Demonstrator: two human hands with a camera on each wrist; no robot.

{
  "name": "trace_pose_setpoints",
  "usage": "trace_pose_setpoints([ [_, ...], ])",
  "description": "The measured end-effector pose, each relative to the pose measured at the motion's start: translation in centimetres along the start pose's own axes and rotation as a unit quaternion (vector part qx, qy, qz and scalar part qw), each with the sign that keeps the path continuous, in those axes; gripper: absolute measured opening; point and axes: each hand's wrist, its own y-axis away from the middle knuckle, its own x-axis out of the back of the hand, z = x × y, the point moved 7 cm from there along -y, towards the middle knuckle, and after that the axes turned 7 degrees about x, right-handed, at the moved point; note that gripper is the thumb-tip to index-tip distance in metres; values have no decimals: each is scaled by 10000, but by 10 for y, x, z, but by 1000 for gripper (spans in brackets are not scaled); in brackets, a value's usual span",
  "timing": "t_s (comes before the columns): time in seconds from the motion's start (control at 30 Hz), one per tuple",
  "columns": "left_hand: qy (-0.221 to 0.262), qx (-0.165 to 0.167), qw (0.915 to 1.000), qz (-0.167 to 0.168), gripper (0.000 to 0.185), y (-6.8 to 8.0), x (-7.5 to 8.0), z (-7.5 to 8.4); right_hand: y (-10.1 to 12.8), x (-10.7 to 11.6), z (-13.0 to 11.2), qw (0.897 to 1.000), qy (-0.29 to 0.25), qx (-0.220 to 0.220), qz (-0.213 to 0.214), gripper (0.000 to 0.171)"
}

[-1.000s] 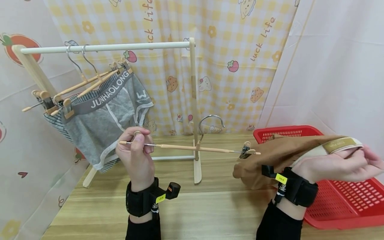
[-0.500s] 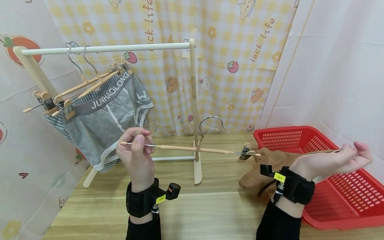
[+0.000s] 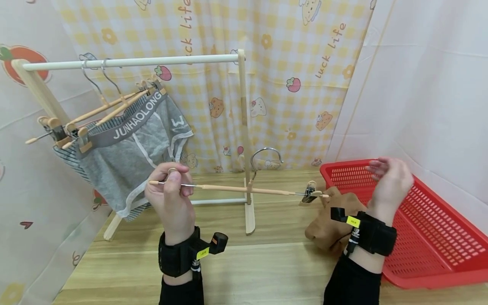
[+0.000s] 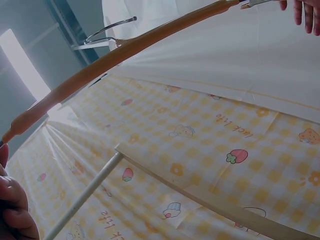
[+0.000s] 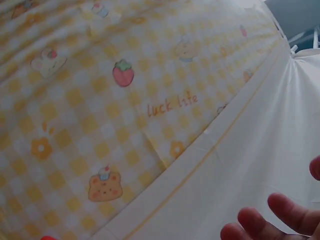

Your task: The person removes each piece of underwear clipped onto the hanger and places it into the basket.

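Observation:
My left hand point(image 3: 173, 207) grips the left end of a wooden clip hanger point(image 3: 225, 188), its thumb at the clip there. The bar runs level to the right, its metal hook point(image 3: 266, 149) pointing up. At the right end sits a second clip point(image 3: 310, 193), close to a brown garment point(image 3: 324, 224) bunched on the table; I cannot tell whether they touch. My right hand point(image 3: 392, 186) is raised over the red basket point(image 3: 438, 254), holding nothing, and its wrist covers part of the garment. Its loosely bent fingers point(image 5: 287, 210) show in the right wrist view.
Behind on the left stands a rack with a white rail point(image 3: 152, 62). Two hangers hang on it, carrying grey boxer briefs point(image 3: 133, 148) and a striped pair mostly hidden behind. A yellow checked curtain point(image 3: 297, 42) closes the back.
My right hand has let go of the brown garment's waistband and lifted up and left. The garment has slumped onto the table. My left hand and the hanger have stayed nearly still.

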Motion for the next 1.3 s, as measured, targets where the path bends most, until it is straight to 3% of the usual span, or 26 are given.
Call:
trace_pose_setpoints([
  [0.07,15,20,10000,-2,17,0,0,0,1,-6,7,9965,751,21,-361,27],
  [0.17,14,26,10000,15,17,-1,2,1,1,-10,20,9799,1859,-198,-700,28],
  [0.3,38,-14,10000,64,18,-2,5,4,1,-12,35,9317,3311,-594,-1373,36],
  [0.4,94,-49,9999,62,17,-4,6,6,3,-15,42,8934,4020,-706,-1878,52],
  [0.47,132,-63,9999,50,17,-4,6,7,5,-17,46,8733,4300,-747,-2165,62],
  [0.53,154,-60,9999,35,17,-4,6,8,7,-20,47,8585,4468,-734,-2407,69],
  [0.6,185,-60,9998,32,17,-5,6,9,9,-24,47,8510,4489,-710,-2631,70],
  [0.77,277,-57,9996,61,18,-4,5,12,17,-36,34,8637,4033,-360,-2999,67],
  [0.83,333,-53,9994,89,18,-3,7,13,22,-41,27,8623,3923,-169,-3198,65],
  [0.9,357,-62,9992,145,18,-2,9,15,26,-47,25,8470,3990,-59,-3512,64],
  [1.03,356,-92,9990,250,19,0,13,19,34,-53,30,7940,4303,28,-4294,67],
  [1.1,351,-103,9990,261,20,-1,14,20,36,-50,36,7753,4441,-48,-4491,67],
  [1.3,424,-91,9988,207,19,-4,11,22,29,-27,51,7508,4889,-308,-4430,72],
])
